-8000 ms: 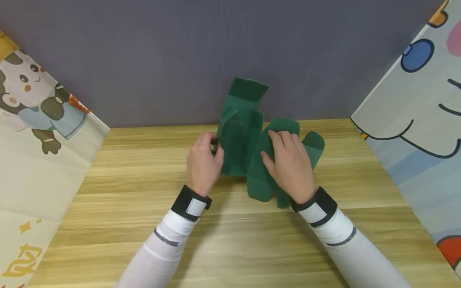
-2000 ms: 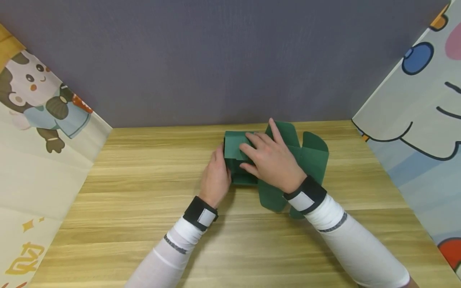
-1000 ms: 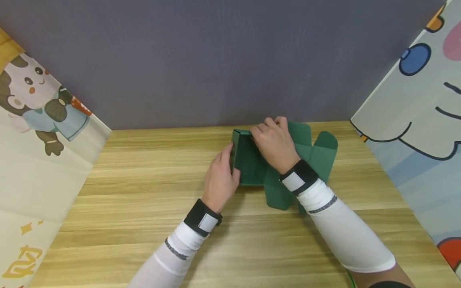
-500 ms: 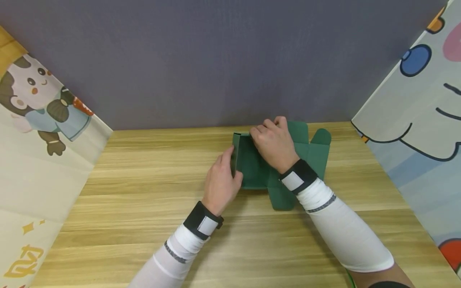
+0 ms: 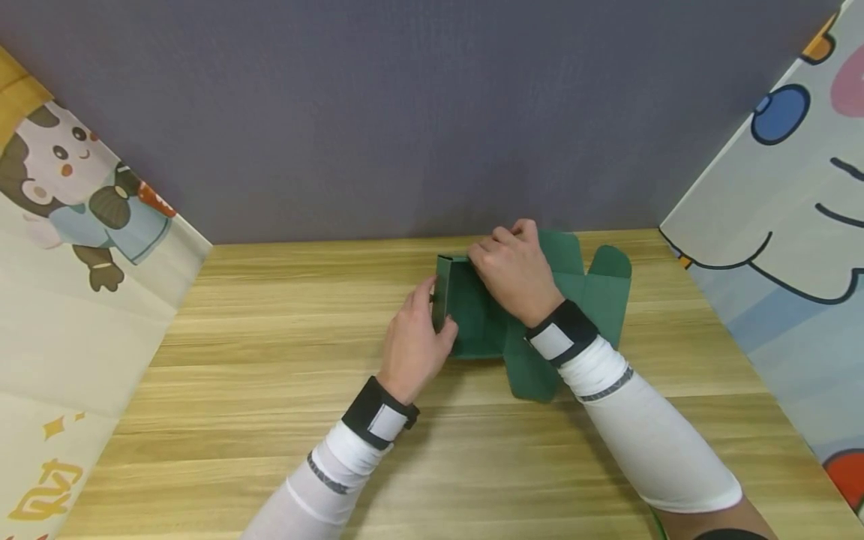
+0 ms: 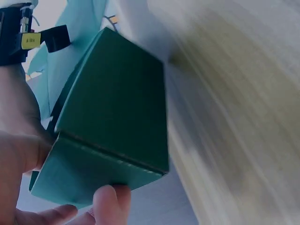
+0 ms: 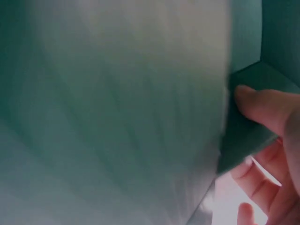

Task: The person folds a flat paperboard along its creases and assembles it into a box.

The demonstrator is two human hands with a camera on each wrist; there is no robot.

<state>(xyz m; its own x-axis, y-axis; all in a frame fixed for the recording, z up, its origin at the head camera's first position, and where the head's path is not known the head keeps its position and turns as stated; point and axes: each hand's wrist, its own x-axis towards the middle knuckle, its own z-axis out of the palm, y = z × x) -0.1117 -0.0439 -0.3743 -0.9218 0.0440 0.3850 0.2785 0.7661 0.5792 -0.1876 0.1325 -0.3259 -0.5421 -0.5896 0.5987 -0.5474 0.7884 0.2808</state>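
Note:
A green cardboard box (image 5: 475,330), partly folded, sits on the wooden table with its walls raised. Its lid panel (image 5: 604,300) and rounded flaps spread out to the right. My left hand (image 5: 413,341) grips the left wall, thumb at the near edge and fingers along the outer face. In the left wrist view, fingertips press the box's end face (image 6: 89,168). My right hand (image 5: 516,274) pinches the far wall from above. The right wrist view has its thumb on the inner side of that wall (image 7: 255,117) and fingers behind; a blurred green panel fills the rest.
A grey panel (image 5: 432,120) rises behind the table (image 5: 270,360), close beyond the box. Cartoon-printed boards (image 5: 776,210) stand at the left and right sides. Both wrists wear black straps over white sleeves.
The far flap stood up at first, then was folded toward me over the box; the interior now shows again. My right hand went from the lid to the far wall. The box shifted right.

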